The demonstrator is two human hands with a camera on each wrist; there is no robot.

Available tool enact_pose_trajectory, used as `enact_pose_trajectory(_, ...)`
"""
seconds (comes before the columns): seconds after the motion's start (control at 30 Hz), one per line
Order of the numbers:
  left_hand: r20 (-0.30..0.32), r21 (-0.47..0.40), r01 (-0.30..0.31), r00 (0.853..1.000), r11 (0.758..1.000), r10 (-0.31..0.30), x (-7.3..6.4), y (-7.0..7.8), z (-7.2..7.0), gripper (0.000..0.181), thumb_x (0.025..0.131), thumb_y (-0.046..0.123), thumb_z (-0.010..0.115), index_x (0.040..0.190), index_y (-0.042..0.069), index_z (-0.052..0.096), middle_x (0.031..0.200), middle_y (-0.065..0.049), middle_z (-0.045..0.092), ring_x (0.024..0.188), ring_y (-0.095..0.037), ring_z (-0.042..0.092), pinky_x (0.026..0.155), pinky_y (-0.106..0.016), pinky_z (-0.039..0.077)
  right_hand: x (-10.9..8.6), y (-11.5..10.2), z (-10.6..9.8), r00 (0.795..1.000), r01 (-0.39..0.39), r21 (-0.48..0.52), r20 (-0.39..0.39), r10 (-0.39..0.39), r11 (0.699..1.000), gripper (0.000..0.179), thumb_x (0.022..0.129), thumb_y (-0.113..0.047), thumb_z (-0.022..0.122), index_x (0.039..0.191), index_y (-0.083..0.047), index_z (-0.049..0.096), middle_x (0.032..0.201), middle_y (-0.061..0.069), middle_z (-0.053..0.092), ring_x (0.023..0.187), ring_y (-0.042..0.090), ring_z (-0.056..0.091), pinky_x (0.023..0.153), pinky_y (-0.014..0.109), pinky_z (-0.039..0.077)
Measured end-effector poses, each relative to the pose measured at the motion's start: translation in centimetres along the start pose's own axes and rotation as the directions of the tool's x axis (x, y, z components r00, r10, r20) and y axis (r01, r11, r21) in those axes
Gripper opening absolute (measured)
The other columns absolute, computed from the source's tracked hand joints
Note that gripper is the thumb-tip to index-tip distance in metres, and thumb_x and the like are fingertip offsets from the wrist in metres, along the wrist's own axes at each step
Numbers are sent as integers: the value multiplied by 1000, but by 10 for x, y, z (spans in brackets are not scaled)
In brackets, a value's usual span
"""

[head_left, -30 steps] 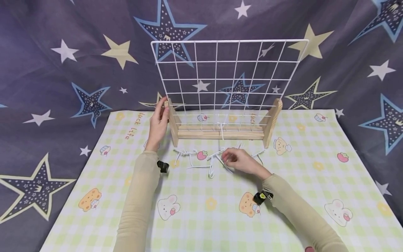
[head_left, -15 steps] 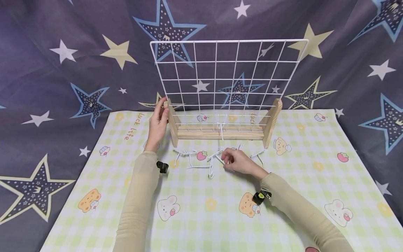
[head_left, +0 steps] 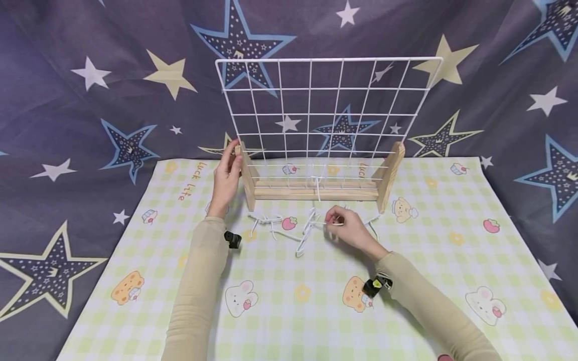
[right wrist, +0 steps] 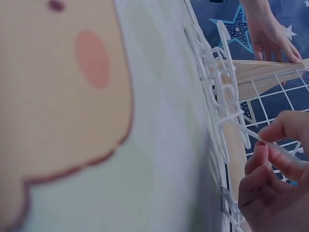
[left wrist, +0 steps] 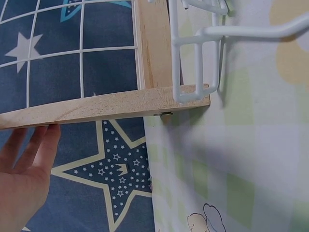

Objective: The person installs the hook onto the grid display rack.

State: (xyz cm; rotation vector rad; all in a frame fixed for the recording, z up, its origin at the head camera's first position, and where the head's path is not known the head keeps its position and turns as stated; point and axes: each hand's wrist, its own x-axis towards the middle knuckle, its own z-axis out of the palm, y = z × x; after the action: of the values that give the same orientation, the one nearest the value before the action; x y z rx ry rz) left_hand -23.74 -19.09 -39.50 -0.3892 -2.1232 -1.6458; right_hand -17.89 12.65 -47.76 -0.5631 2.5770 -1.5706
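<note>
My left hand (head_left: 227, 175) holds the left wooden side panel (left wrist: 96, 107) of a white wire grid rack (head_left: 311, 114), fingers against its outer face. My right hand (head_left: 349, 228) pinches a white metal hook (right wrist: 252, 134) between thumb and fingertips; its rod runs out toward the other hooks. Just left of that hand lies a tangle of white hooks (head_left: 308, 231) on the cloth. More white hooks (head_left: 266, 219) lie in front of the rack's left end. One hook (head_left: 318, 189) hangs low on the grid, near the middle.
The rack stands on a wooden base bar (head_left: 289, 192) with a right side panel (head_left: 391, 175). Another hook (head_left: 373, 225) lies beside that panel, behind my right hand. A checked cloth (head_left: 289, 321) covers the table, and a dark star-printed curtain (head_left: 126, 45) hangs behind.
My right hand has shifted slightly right, with a hook's rod now raised between its fingers. The nearby hooks have turned a little. My left hand stays on the panel.
</note>
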Motion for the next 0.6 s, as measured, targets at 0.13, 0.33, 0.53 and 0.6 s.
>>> enact_pose_trajectory(0.13, -6, -3, 12, 1000, 1000, -12, 0, 0, 0, 42, 103, 10, 46, 144, 3, 43, 89, -31, 52, 75, -41, 47, 66, -31, 49, -1, -2, -3, 998, 32, 45, -64, -29, 999, 12, 79, 7, 66, 88, -1, 63, 85, 8, 63, 77, 19, 59, 69, 26, 52)
enact_pose_trajectory(0.33, 0, -12, 21, 1000, 1000, -21, -1, 0, 0, 42, 103, 11, 46, 145, 4, 43, 91, -30, 53, 76, -40, 47, 68, -38, 50, -2, -3, -5, 992, 40, 89, -122, -29, 995, 11, 82, 6, 66, 88, -3, 64, 76, 7, 63, 60, 13, 53, 51, 20, 43)
enact_pose_trajectory(0.53, 3, -28, 35, 999, 999, -35, -1, 0, 0, 43, 103, 12, 47, 145, 6, 43, 92, -30, 53, 78, -41, 47, 69, -42, 49, -5, -14, -9, 984, 53, 84, -173, -38, 995, 10, 83, 5, 68, 89, -1, 64, 75, 8, 66, 64, 15, 57, 57, 20, 46)
enact_pose_trajectory(0.6, 3, -29, 45, 999, 999, -45, -1, 0, 0, 43, 103, 13, 47, 145, 7, 43, 92, -30, 53, 78, -40, 47, 70, -41, 50, -5, -16, -12, 981, 71, 92, -187, -53, 993, 10, 83, 7, 67, 90, 0, 63, 79, 13, 68, 68, 16, 60, 60, 20, 49)
